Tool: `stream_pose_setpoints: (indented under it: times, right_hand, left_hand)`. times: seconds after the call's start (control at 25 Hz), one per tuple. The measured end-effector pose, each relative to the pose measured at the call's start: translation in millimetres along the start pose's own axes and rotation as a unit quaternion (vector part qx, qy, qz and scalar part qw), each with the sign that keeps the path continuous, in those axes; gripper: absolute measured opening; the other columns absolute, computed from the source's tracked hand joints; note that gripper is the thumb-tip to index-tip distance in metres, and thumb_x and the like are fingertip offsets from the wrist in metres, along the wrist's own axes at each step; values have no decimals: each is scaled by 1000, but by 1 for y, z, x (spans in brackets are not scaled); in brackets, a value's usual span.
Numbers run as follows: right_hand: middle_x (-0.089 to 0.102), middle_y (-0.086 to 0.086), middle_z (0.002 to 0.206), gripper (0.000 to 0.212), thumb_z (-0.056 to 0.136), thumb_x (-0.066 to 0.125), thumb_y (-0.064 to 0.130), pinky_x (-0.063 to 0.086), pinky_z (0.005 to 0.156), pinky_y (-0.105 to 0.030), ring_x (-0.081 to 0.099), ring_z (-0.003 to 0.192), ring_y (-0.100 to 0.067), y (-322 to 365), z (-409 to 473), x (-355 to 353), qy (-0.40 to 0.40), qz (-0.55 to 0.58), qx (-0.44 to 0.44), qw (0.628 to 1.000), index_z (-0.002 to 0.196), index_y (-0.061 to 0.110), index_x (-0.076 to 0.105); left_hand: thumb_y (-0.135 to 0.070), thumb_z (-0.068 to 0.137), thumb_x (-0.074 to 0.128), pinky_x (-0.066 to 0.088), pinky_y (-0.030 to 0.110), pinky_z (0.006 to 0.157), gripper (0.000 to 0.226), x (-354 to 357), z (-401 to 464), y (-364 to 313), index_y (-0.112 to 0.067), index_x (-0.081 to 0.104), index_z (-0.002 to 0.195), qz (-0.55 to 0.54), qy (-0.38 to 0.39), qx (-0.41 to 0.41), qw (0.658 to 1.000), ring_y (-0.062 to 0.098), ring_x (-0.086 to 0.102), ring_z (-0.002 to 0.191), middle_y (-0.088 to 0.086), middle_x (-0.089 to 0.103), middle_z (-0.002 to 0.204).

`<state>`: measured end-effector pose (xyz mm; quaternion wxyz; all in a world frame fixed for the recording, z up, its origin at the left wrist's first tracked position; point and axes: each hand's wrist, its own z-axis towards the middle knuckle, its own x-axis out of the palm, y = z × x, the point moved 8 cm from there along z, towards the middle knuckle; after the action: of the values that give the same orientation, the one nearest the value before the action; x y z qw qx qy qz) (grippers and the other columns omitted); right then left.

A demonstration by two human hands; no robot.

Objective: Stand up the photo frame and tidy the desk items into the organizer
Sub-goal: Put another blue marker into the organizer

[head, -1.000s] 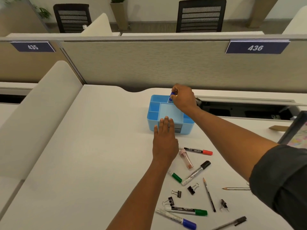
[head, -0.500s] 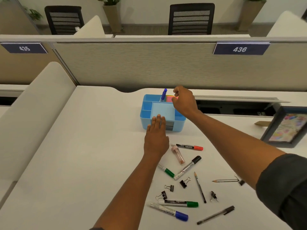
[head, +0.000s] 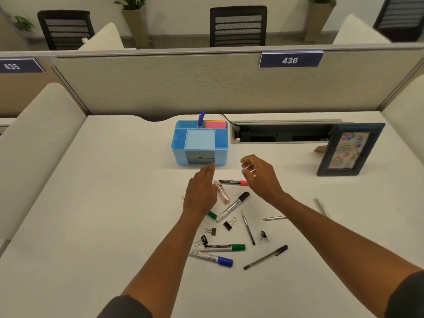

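Left hand [head: 200, 193] flat, fingers straight, empty, above markers. Right hand [head: 260, 177] loosely curled, empty, over red marker [head: 234, 182]. Organizer [head: 199, 143] holds blue marker [head: 201, 119].

Open-plan office, numbered partition [head: 291, 60], mesh chairs [head: 238, 26]

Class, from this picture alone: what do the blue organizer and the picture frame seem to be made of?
Blue organizer: probably moulded plastic, judging by its uniform colour, smooth satin walls and rounded corners. Picture frame: dark, matte border, wood or plastic, unclear which; its front looks glazed.
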<state>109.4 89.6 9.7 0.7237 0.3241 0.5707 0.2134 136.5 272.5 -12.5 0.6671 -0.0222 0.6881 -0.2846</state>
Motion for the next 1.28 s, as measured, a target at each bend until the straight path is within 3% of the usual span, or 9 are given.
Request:
stream_pose_setpoints:
  times: [0.12,0.28,0.44,0.6,0.72,0.92,1.12,1.28]
  right_hand:
    - [65,6,101,20,90,62,14,54,81,-26,61,89,-9,-13,-36,-6,-1,23,-14,1000,110,18,61]
    - [64,11,99,19,89,62,12,53,79,-27,61,87,-7,-37,-77,-13,-2,11,-9,1000,106,21,62]
    - [62,11,99,21,88,62,12,49,78,-26,57,86,-9,-69,-112,-30,-27,-18,45,998,106,23,62]
    - [59,4,102,24,87,67,13,47,81,-31,52,93,-15,-110,-156,-70,-118,-66,122,983,109,18,60]
    - [55,-5,101,34,79,73,12,45,75,-38,50,88,-26,-138,-180,-102,-158,-171,170,957,108,14,56]
    - [55,-8,107,42,78,75,20,47,74,-43,50,90,-30,-173,-197,-122,-139,-192,237,942,112,12,53]
    - [56,-5,120,53,79,77,28,46,84,-35,52,104,-25,-188,-206,-124,-118,-157,260,945,123,12,51]
    - [56,-3,125,58,80,76,30,44,89,-30,53,110,-22,-195,-215,-126,-93,-127,261,952,128,14,49]
  left_hand:
    - [-21,93,57,48,35,94,61,16,-25,-19,-21,30,147,-11,4,21,1000,23,56,112,3,44,140]
    - [-20,94,54,50,34,82,44,37,-50,-44,-23,46,136,-12,15,44,999,22,61,95,1,51,133]
    - [-16,89,58,48,35,83,35,64,-65,-88,-22,58,124,-21,38,122,992,20,61,97,-2,59,120]
    - [-14,87,58,47,38,78,32,91,-70,-134,-22,60,118,-47,58,160,984,23,63,91,-2,60,110]
    - [-9,85,57,42,38,78,34,102,-71,-166,-19,61,118,-47,59,191,979,26,60,90,1,60,109]
    - [-10,88,54,38,37,80,34,118,-71,-196,-19,59,121,-38,75,216,973,26,57,96,2,59,113]
    - [-3,86,58,40,37,87,49,136,-67,-236,-21,55,131,7,84,282,956,25,53,110,2,56,130]
    - [-6,85,64,41,44,94,44,164,-68,-280,-18,56,127,70,114,382,914,28,51,118,5,54,137]
